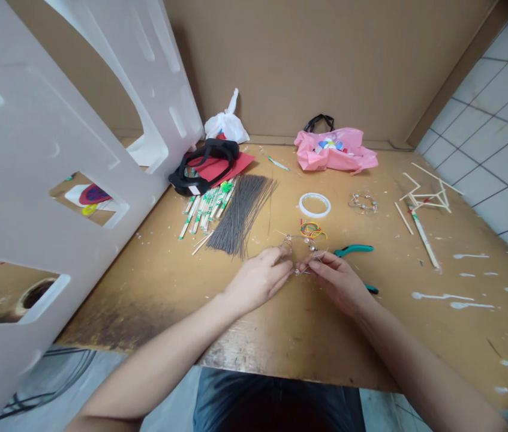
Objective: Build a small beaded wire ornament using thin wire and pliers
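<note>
My left hand (260,277) and my right hand (337,281) meet at the middle of the wooden table (146,282), fingers pinched together on a thin wire piece with small beads (304,246). The wire loops out just beyond my fingertips. Teal-handled pliers (355,249) lie right beside my right hand, partly hidden under it. A small tangle of coloured rubber bands (311,228) sits just past the wire.
A bundle of grey wires (241,213) and green-tipped sticks (206,207) lie left of centre. A tape roll (315,204), a second beaded wire ring (363,203), a stick frame (424,198), pink bag (334,150), white bag (227,125), black strap on red paper (204,165). White plastic panel (33,180) at left.
</note>
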A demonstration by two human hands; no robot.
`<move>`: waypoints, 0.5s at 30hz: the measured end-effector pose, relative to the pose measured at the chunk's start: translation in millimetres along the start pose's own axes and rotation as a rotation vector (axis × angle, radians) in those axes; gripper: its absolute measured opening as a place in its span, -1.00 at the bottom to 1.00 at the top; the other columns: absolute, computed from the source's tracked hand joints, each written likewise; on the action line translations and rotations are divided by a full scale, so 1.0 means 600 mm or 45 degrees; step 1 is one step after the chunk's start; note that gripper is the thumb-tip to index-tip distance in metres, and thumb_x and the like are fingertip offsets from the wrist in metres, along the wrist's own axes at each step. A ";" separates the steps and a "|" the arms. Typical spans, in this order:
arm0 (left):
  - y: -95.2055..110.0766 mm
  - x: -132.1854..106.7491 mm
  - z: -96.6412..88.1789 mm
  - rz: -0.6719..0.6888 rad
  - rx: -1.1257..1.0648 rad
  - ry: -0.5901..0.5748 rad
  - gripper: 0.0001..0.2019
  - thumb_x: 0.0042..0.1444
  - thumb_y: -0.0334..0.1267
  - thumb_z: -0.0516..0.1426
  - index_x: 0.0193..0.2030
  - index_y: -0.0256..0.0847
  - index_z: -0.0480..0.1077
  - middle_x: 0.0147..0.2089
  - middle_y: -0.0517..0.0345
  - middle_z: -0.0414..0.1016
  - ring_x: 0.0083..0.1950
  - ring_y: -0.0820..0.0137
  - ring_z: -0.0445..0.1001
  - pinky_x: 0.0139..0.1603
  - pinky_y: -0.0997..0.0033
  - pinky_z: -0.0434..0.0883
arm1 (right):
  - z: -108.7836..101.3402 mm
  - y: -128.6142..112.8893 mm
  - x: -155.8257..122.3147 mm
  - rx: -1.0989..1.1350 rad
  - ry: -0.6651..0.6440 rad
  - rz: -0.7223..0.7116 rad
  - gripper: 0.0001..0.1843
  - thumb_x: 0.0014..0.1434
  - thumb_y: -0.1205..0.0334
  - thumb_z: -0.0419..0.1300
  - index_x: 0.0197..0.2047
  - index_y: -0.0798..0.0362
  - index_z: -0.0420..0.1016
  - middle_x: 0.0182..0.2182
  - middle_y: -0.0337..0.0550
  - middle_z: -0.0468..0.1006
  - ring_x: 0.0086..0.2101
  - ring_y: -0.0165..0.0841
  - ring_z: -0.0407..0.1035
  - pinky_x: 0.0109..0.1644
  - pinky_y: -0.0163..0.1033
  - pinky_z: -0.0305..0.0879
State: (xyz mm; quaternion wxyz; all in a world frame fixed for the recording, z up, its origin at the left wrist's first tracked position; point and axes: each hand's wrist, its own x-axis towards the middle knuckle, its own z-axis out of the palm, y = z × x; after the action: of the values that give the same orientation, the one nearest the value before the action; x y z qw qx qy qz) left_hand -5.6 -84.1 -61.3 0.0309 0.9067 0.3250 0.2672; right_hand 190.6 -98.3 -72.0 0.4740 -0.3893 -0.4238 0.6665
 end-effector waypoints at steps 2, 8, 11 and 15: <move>-0.001 0.000 0.000 -0.017 0.017 -0.058 -0.76 0.24 -0.25 -0.05 -0.24 -0.25 0.41 -0.08 -0.04 0.37 -0.09 0.33 0.41 -0.14 0.34 0.45 | 0.003 -0.002 -0.001 0.046 0.004 0.026 -0.90 -0.02 0.17 0.32 -0.38 -0.04 0.54 -0.39 -0.25 0.57 -0.29 -0.37 0.41 0.02 -0.14 0.23; -0.002 0.002 0.000 -0.059 0.027 -0.185 -0.76 0.23 -0.26 -0.07 -0.24 -0.25 0.40 -0.07 -0.04 0.37 -0.07 0.27 0.39 -0.13 0.28 0.44 | 0.004 -0.005 0.003 0.187 0.052 0.214 -0.84 -0.06 0.09 0.33 -0.42 -0.02 0.58 -0.32 -0.19 0.59 -0.24 -0.33 0.41 0.01 -0.12 0.23; -0.005 0.002 -0.009 -0.028 -0.103 -0.224 -0.73 0.21 -0.29 -0.05 -0.01 -0.21 0.34 0.07 -0.05 0.32 0.04 0.25 0.35 -0.04 0.22 0.42 | -0.003 -0.005 0.005 0.083 0.073 0.189 -0.84 -0.07 0.12 0.35 -0.40 -0.02 0.57 -0.36 -0.22 0.58 -0.28 -0.37 0.41 0.00 -0.14 0.22; -0.012 0.003 -0.028 -0.112 -0.465 -0.110 -0.66 0.15 -0.31 0.01 0.08 -0.16 0.27 0.17 -0.03 0.27 0.06 0.31 0.36 -0.05 0.28 0.41 | -0.007 -0.014 0.004 -0.158 0.048 0.187 -0.78 -0.10 0.08 0.36 -0.43 0.04 0.53 -0.43 -0.25 0.56 -0.37 -0.40 0.39 -0.09 -0.18 0.23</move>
State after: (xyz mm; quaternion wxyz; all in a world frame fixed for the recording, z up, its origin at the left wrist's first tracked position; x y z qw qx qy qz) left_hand -17.0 -79.1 -48.0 0.2207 0.8815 0.3087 0.2810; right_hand 196.5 -93.7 -66.0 0.4065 -0.4604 -0.4257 0.6645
